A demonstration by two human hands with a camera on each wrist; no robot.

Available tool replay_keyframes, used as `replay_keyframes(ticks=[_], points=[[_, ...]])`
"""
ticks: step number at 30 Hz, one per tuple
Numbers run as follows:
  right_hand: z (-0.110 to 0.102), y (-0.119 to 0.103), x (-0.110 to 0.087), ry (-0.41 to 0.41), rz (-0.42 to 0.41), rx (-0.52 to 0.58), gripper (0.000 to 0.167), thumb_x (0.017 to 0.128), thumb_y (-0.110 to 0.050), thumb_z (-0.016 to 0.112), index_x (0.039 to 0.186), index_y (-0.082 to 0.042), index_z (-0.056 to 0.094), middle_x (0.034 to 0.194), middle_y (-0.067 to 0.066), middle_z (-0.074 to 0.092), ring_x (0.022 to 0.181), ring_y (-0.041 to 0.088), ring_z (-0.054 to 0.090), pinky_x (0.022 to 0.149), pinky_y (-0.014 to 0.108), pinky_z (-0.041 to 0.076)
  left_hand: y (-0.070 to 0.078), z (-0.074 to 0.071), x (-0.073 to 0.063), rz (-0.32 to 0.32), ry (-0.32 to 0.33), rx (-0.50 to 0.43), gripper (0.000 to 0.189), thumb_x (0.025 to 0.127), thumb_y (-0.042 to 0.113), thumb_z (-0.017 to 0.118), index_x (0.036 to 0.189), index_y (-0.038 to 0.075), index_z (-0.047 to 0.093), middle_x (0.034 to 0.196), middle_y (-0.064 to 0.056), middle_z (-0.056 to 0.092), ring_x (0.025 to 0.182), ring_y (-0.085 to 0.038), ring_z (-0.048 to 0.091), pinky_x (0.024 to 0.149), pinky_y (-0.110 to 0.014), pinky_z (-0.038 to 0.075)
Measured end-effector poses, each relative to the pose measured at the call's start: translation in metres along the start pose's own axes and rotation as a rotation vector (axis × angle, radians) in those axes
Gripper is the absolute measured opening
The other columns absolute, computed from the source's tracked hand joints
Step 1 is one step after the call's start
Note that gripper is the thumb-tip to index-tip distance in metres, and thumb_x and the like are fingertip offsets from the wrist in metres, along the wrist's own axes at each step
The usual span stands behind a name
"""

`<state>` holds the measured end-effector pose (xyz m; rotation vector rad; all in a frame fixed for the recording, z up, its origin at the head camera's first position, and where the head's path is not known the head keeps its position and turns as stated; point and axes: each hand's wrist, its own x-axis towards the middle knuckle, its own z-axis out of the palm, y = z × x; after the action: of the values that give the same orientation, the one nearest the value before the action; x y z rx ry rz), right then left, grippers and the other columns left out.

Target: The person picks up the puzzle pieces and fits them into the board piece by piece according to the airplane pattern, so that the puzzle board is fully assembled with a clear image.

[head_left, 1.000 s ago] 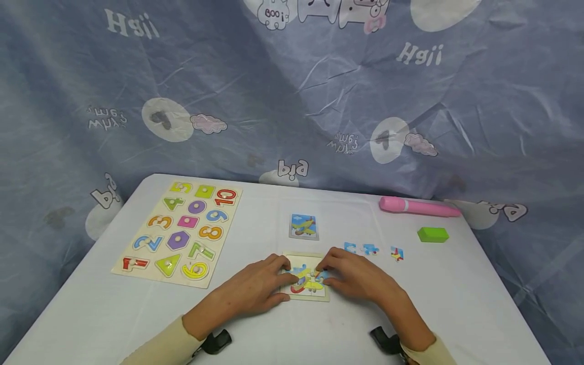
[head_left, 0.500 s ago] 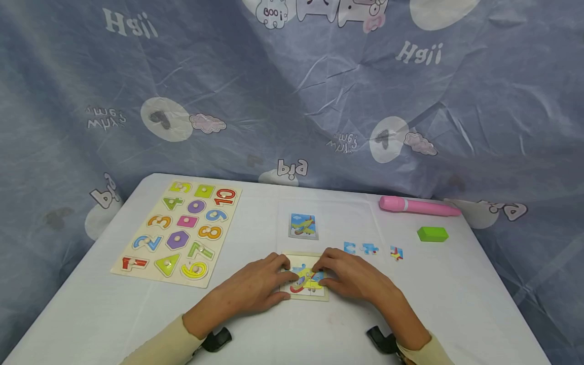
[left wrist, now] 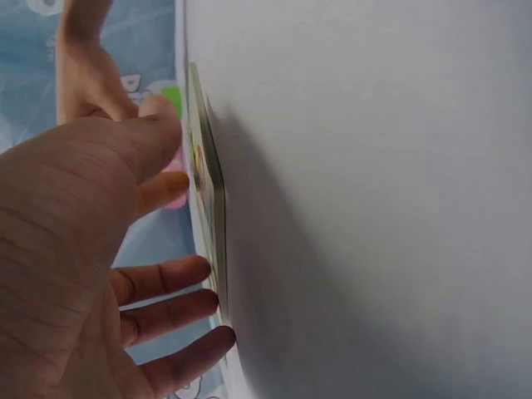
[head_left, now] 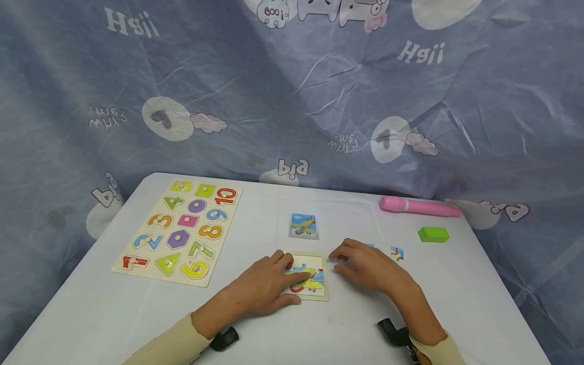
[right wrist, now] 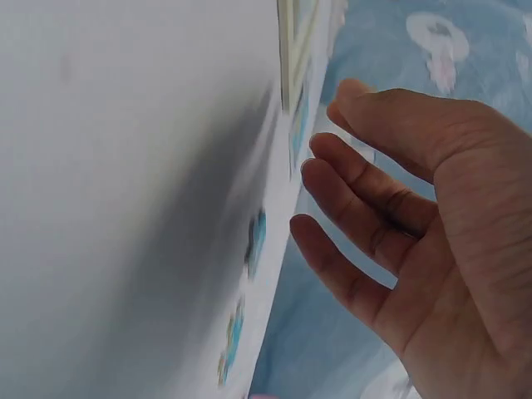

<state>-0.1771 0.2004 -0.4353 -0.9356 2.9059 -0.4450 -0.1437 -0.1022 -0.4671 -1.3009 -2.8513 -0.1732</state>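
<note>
A small wooden puzzle tray (head_left: pixel 326 286) lies near the middle of the table, with yellow aeroplane puzzle pieces (head_left: pixel 315 285) set in it. My left hand (head_left: pixel 260 286) rests at the tray's left side, its index finger straight out across the pieces. In the left wrist view its fingers spread along the tray's edge (left wrist: pixel 220 224). Just right of the tray hovers my right hand (head_left: pixel 371 266), fingers loosely bent and holding nothing. Loose jigsaw pieces (right wrist: pixel 256 243) lie on the table below it in the right wrist view; the hand partly covers them in the head view.
Behind the tray lies an aeroplane picture card (head_left: pixel 303 226). A number-and-shape board (head_left: pixel 152 272) occupies the left side. One loose aeroplane piece (head_left: pixel 397 253), a green block (head_left: pixel 433 234) and a pink marker-shaped object (head_left: pixel 420 206) are at the right. A printed curtain (head_left: pixel 274 101) hangs behind.
My right hand has come off the puzzle and moved right, over the loose pieces. My left index finger has reached further right across the aeroplane.
</note>
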Motion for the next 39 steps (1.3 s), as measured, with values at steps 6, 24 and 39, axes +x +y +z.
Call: replay_keyframes(ticks=[6,24,39], points=[[-0.006,0.033,-0.01,0.07,0.046,0.05,0.02,0.098,-0.013,0.079,0.118,-0.015,0.08,0.105,-0.01,0.069,0.096,0.008,0.067,0.086,0.039,0.059,0.002,0.002,-0.001,-0.017,-0.019,0.025,0.057,0.105,0.063,0.059,0.156,0.039,0.057,0.132,-0.002,0.056,0.116,-0.017,0.049,0.087,-0.033,0.053],[-0.023,0.097,-0.033,0.118,0.197,0.107,0.032,0.096,-0.008,0.08,0.128,-0.006,0.077,0.12,0.011,0.072,0.111,0.033,0.068,0.098,0.057,0.055,0.0,0.003,0.0,-0.043,-0.007,-0.004,0.057,0.104,0.06,0.063,0.156,0.039,0.058,0.132,-0.002,0.053,0.117,-0.017,0.047,0.092,-0.035,0.051],[-0.003,0.065,-0.006,0.042,0.188,0.067,0.041,0.095,-0.019,0.083,0.133,-0.008,0.075,0.13,0.01,0.068,0.122,0.031,0.064,0.107,0.057,0.052,-0.009,0.0,-0.008,-0.002,-0.001,-0.11,0.052,0.101,0.046,0.074,0.149,0.028,0.063,0.139,0.0,0.055,0.123,-0.017,0.052,0.099,-0.033,0.055]])
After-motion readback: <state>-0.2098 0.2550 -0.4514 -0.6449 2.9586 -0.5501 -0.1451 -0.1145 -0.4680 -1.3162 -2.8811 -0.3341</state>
